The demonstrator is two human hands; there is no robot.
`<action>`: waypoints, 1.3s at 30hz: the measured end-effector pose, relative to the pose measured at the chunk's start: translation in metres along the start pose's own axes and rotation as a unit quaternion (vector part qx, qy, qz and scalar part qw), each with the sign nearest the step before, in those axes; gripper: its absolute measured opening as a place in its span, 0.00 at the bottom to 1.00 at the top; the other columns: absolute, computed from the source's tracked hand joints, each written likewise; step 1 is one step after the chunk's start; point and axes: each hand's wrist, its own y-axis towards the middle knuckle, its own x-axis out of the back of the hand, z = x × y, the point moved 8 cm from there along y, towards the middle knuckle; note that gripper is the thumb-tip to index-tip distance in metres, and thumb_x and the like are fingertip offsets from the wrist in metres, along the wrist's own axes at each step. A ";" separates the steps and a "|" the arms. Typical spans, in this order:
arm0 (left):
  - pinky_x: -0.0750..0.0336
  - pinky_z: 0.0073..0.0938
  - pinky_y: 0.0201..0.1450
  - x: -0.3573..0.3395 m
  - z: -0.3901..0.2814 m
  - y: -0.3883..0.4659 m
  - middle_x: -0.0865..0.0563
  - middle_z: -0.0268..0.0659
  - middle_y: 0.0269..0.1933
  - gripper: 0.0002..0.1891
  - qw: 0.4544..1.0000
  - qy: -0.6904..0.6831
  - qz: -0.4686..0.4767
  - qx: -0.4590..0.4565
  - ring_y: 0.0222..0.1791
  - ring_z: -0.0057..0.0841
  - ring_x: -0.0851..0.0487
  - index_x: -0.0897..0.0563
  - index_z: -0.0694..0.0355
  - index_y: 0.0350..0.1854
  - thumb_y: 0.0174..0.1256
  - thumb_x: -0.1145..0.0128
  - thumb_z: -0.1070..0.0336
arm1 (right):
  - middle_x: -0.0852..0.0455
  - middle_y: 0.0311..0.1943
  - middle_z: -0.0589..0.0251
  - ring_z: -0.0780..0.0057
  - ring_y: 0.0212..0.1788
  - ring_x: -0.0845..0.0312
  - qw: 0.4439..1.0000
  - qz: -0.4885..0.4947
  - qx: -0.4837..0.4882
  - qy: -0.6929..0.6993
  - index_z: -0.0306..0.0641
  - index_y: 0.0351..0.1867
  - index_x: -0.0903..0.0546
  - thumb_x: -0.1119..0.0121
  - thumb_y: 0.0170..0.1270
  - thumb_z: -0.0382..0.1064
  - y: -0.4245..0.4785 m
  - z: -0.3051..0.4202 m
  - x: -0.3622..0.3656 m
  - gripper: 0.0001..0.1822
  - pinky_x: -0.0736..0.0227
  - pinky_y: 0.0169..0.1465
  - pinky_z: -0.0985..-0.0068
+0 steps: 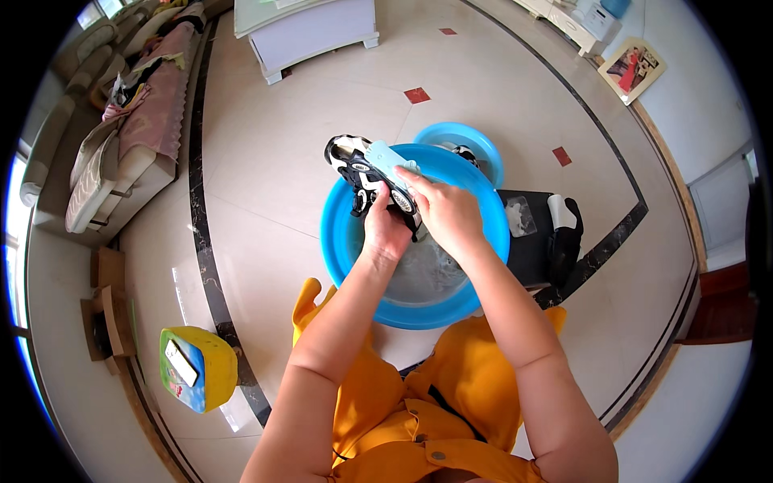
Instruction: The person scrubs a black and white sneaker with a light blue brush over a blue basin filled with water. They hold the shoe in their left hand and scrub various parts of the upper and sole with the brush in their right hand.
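Note:
My left hand (pixel 386 232) grips a black-and-white shoe (pixel 356 163), its thumb lying along the near side. The shoe is tilted above the left rim of a large blue plastic basin (pixel 338 247). In my right hand (pixel 450 214) is a pale blue scrubbing brush (pixel 383 157), laid against the upper right side of the shoe; its bristles are mostly hidden. Cloudy water (pixel 423 278) stands in the basin below both hands. Behind it, a smaller blue basin (pixel 477 134) holds another black-and-white shoe (pixel 465 154), partly covered by the large rim.
Right of the basin is a black flat-topped object (pixel 528 256) bearing a clear plastic bag (pixel 520 217) and a black-and-white item (pixel 564 232). A yellow stool (pixel 220 368) with a phone-like object (pixel 181 362) stands left. A sofa (pixel 136 175) and white table (pixel 314 36) lie beyond.

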 end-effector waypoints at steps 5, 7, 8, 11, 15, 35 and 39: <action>0.34 0.38 0.68 -0.002 -0.003 -0.005 0.25 0.40 0.63 0.22 1.000 0.008 0.002 0.008 0.63 0.34 0.26 0.32 0.59 0.66 0.78 0.62 0.51 | 0.18 0.21 0.58 0.61 0.23 0.21 0.999 -0.031 0.022 0.034 0.62 0.60 0.22 0.44 0.67 0.38 -0.001 0.002 -0.002 0.20 0.27 0.26 0.66; 0.34 0.38 0.68 -0.005 -0.004 -0.006 0.24 0.40 0.63 0.23 1.000 0.000 0.013 0.009 0.63 0.34 0.27 0.33 0.59 0.66 0.78 0.62 0.51 | 0.17 0.23 0.58 0.60 0.24 0.20 0.998 -0.001 0.003 0.055 0.63 0.59 0.21 0.44 0.67 0.39 -0.001 -0.003 0.002 0.20 0.27 0.27 0.66; 0.34 0.38 0.68 0.000 -0.006 -0.003 0.25 0.41 0.63 0.23 1.000 0.001 -0.004 -0.002 0.63 0.35 0.27 0.33 0.60 0.66 0.78 0.63 0.51 | 0.16 0.24 0.58 0.60 0.24 0.20 0.998 0.022 -0.012 0.064 0.64 0.59 0.21 0.44 0.67 0.39 -0.001 -0.004 0.007 0.19 0.26 0.28 0.66; 0.34 0.39 0.68 -0.004 -0.010 -0.005 0.25 0.41 0.64 0.23 1.000 -0.009 -0.001 0.012 0.63 0.37 0.27 0.33 0.60 0.66 0.78 0.62 0.51 | 0.15 0.28 0.57 0.59 0.26 0.20 0.994 0.075 -0.044 0.072 0.64 0.58 0.20 0.46 0.69 0.40 -0.008 -0.007 0.022 0.18 0.26 0.31 0.66; 0.39 0.42 0.70 -0.002 -0.006 -0.003 0.27 0.42 0.66 0.24 1.000 -0.008 -0.014 0.010 0.65 0.39 0.30 0.34 0.61 0.67 0.78 0.61 0.51 | 0.15 0.29 0.56 0.59 0.27 0.20 0.989 0.109 -0.058 0.079 0.64 0.58 0.20 0.46 0.70 0.41 -0.015 -0.018 0.031 0.18 0.26 0.34 0.66; 0.23 0.39 0.54 -0.015 -0.030 -0.001 0.21 0.39 0.55 0.19 0.995 -0.056 0.071 -0.033 0.54 0.36 0.23 0.28 0.59 0.59 0.72 0.46 0.56 | 0.14 0.48 0.56 0.77 0.29 0.25 0.958 0.086 -0.102 0.255 0.56 0.65 0.26 0.45 0.71 0.35 -0.042 -0.055 0.050 0.22 0.26 0.44 0.79; 0.19 0.33 0.51 -0.016 -0.029 -0.001 0.20 0.38 0.54 0.16 0.996 -0.037 0.070 -0.028 0.52 0.33 0.21 0.26 0.60 0.57 0.72 0.46 0.60 | 0.15 0.50 0.56 0.74 0.30 0.23 0.962 0.024 -0.060 0.265 0.53 0.65 0.25 0.45 0.70 0.34 -0.041 -0.040 0.047 0.22 0.26 0.43 0.78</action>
